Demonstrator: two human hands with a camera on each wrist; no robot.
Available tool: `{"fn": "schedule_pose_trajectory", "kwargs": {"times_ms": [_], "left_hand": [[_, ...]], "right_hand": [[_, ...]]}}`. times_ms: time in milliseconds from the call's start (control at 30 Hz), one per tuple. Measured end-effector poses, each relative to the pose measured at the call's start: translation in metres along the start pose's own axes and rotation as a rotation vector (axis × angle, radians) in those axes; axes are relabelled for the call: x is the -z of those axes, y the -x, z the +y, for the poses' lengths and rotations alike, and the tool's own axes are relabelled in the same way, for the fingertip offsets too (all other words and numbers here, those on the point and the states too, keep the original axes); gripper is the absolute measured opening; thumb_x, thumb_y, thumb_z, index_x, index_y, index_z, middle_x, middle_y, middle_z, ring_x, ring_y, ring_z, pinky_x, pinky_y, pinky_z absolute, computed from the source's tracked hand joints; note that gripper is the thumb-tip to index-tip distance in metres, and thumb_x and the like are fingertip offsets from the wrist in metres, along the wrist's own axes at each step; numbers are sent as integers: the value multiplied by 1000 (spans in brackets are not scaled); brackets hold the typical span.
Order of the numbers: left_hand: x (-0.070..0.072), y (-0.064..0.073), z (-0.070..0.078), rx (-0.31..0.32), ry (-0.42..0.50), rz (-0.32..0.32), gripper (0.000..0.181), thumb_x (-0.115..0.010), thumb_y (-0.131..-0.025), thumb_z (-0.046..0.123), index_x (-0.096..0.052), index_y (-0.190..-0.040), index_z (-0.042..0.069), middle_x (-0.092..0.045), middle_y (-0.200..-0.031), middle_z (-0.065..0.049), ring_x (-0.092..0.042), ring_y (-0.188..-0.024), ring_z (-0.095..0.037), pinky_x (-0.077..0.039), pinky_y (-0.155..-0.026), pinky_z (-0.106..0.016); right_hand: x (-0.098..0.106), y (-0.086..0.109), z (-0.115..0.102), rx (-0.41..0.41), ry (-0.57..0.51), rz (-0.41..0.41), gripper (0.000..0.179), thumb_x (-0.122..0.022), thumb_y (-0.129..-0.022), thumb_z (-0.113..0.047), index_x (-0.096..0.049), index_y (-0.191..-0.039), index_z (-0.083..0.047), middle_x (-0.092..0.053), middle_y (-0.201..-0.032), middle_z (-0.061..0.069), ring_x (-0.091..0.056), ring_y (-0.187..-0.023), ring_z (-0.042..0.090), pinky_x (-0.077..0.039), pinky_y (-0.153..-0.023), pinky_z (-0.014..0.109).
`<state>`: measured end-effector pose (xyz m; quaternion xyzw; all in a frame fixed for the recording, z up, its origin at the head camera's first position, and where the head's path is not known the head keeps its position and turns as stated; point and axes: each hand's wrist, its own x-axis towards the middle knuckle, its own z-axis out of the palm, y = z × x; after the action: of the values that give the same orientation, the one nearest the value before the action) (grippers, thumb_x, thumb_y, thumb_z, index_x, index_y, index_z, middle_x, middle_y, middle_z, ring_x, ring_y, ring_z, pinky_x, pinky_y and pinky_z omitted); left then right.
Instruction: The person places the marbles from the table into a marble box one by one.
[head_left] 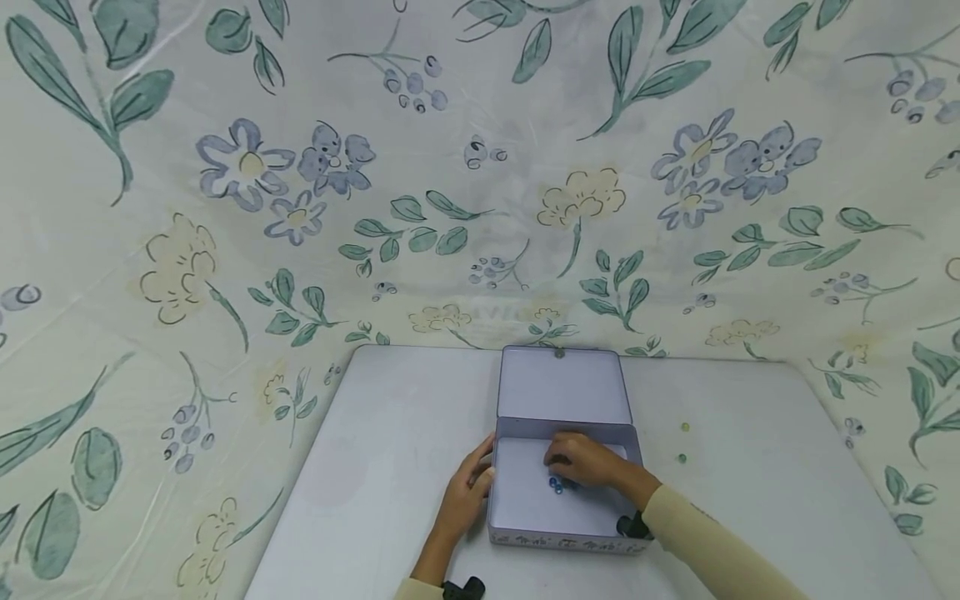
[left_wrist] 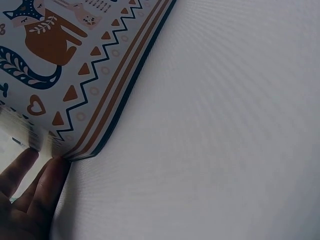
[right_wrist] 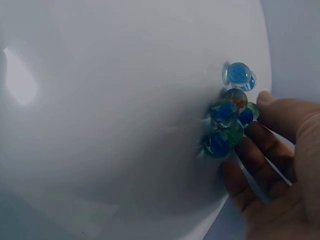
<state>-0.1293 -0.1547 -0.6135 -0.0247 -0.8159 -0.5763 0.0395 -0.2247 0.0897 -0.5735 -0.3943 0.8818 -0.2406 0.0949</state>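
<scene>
A shallow rectangular tin box [head_left: 525,537] stands on the white table with its lid [head_left: 562,387] tipped back. My left hand [head_left: 461,500] rests against the box's left side, and in the left wrist view its straight fingers [left_wrist: 50,185] touch the patterned outer wall [left_wrist: 75,90]. My right hand [head_left: 588,460] reaches inside the box. Several glass marbles [right_wrist: 223,114], blue, green and one with red, lie on the box floor. Around them in the right wrist view, my fingers [right_wrist: 260,165] lie loosely bent, fingertips right at the cluster and thumb apart.
To the right of the box lie a yellow-green marble [head_left: 685,427] and a green marble [head_left: 682,458] on the table [head_left: 405,417]. A floral cloth [head_left: 450,208] hangs behind the table and along its sides.
</scene>
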Motion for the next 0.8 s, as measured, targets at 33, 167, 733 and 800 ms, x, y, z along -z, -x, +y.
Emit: {"fn": "schedule_pose_trajectory", "kwargs": {"times_ms": [33, 167, 733, 800], "left_hand": [[0, 0, 0, 1, 3, 1, 49, -50, -104, 28, -42, -152, 35, -47, -154, -6, -56, -129, -41, -60, -82, -38], [-1, 0, 2, 8, 13, 9, 49, -50, -104, 26, -42, -151, 34, -47, -154, -6, -56, -129, -41, -60, -83, -39], [0, 1, 3, 17, 24, 17, 50, -52, -103, 23, -43, -150, 35, -48, -153, -5, -56, -129, -40, -60, -83, -41], [0, 1, 3, 22, 16, 10, 49, -51, -103, 24, -43, -150, 36, -48, -153, -6, -56, -129, -39, -61, -83, -40]], "right_hand": [[1, 0, 0, -5, -3, -2, 12, -73, -90, -16, -76, -101, -14, -69, -97, -6, -63, -88, 3, -56, -78, 18], [4, -2, -1, -11, -15, 9, 12, -72, -91, -17, -76, -102, -13, -70, -97, -6, -63, -87, 2, -56, -77, 18], [44, 4, -14, 59, -156, 78, 16, -67, -96, -19, -75, -105, -8, -68, -95, -7, -61, -85, 1, -55, -74, 19], [48, 9, -15, 70, -167, 88, 16, -67, -96, -18, -74, -105, -8, -69, -95, -6, -62, -84, 2, -56, -74, 20]]}}
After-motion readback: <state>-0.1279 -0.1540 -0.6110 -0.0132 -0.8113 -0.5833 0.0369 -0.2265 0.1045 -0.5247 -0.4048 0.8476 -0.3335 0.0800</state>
